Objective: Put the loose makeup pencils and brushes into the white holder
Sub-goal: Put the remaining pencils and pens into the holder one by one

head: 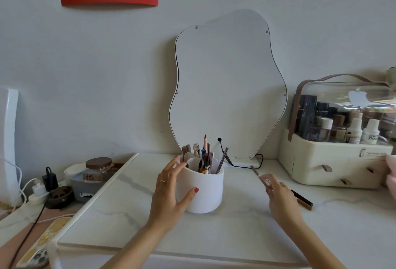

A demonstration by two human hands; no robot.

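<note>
matt white holder (pixel 201 191), marble-look tabletop (pixel 235 226) (glossy)

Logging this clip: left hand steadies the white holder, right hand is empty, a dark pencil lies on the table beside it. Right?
Not empty: the head view shows the right hand holding a blurred slim pencil. The left hand does steady the white holder, and the dark pencil lies on the table beside the right hand.
</note>
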